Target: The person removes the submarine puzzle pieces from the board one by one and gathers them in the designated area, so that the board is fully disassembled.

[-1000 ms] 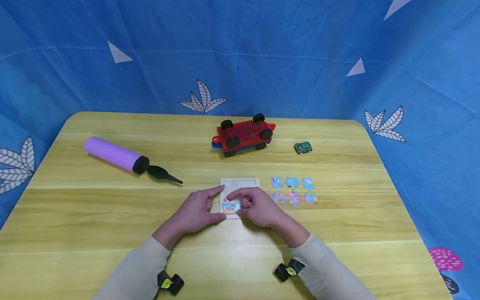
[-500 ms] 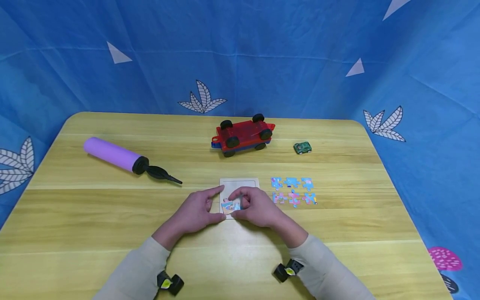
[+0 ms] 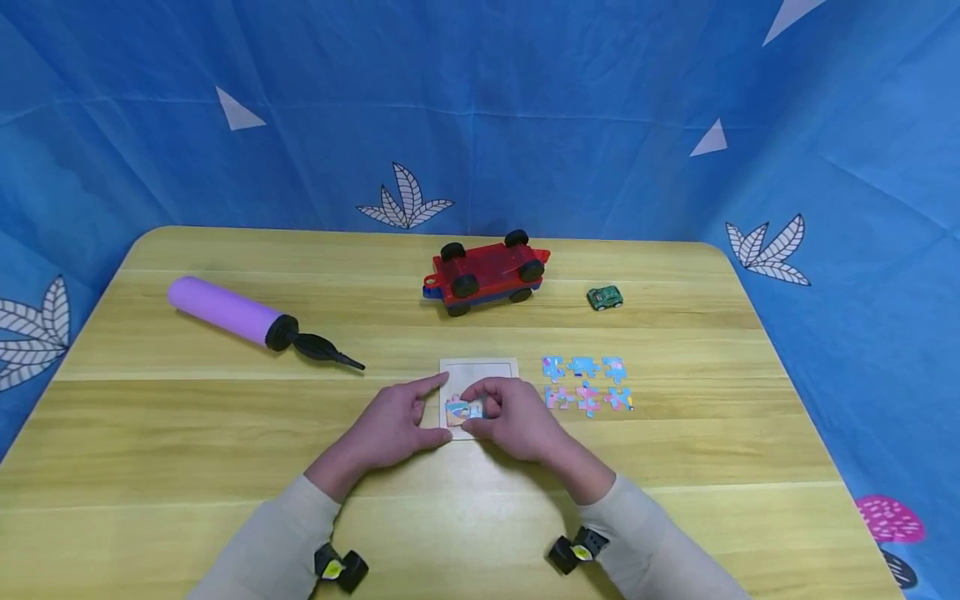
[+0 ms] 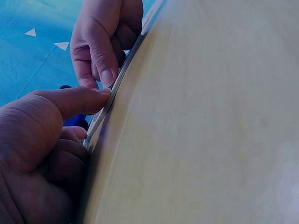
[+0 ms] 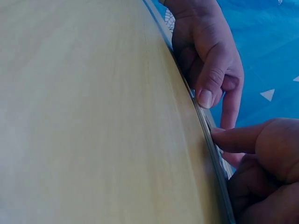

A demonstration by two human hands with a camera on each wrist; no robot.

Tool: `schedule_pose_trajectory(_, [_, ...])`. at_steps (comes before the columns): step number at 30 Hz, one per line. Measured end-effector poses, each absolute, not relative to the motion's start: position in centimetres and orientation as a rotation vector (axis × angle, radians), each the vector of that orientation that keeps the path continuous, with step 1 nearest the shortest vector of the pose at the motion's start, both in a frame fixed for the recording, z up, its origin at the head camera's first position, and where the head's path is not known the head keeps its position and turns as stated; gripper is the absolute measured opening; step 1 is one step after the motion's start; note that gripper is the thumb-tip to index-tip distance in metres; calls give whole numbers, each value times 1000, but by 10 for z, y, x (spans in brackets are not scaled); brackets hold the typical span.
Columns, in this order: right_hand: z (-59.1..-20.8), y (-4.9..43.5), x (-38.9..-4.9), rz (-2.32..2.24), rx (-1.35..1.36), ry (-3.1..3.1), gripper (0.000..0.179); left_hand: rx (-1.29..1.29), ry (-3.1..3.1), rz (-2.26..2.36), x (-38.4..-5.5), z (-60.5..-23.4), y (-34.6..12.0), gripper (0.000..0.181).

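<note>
A pale puzzle board [image 3: 477,372] with a raised border lies in front of me. In its lower left part sit picture-printed jigsaw pieces [image 3: 457,412], joined or touching side by side. My left hand [image 3: 392,421] stays at the board's left side, index finger along the upper left edge and thumb at the lower left corner. My right hand [image 3: 519,419] pinches a jigsaw piece [image 3: 476,412] between index finger and thumb, low over the board, partly hidden by the fingers. From the left wrist view, the left thumb [image 4: 91,99] presses the board's near edge close to the right fingertips.
Right of the board lie several loose blue and pink jigsaw pieces [image 3: 583,367] in two rows. Behind are a red toy truck [image 3: 491,271] with its wheels up and a small green toy car [image 3: 604,297]. A purple hand pump [image 3: 228,310] lies at left.
The right thumb has shifted slightly left along the pieces, which now lie straighter on the board. My left hand has kept its place.
</note>
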State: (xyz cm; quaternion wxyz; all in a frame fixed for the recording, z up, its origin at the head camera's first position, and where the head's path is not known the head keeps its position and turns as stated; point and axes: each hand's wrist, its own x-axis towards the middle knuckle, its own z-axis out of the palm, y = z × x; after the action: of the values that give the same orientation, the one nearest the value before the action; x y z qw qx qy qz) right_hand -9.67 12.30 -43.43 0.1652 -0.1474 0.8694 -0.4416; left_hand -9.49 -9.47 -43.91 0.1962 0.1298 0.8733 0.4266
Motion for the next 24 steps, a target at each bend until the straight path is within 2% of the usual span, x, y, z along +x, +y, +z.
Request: schedule_pose_trajectory(24, [-436, 164, -71, -1431, -347, 2523, 26, 319, 2449, 1155, -94, -439, -92, 84])
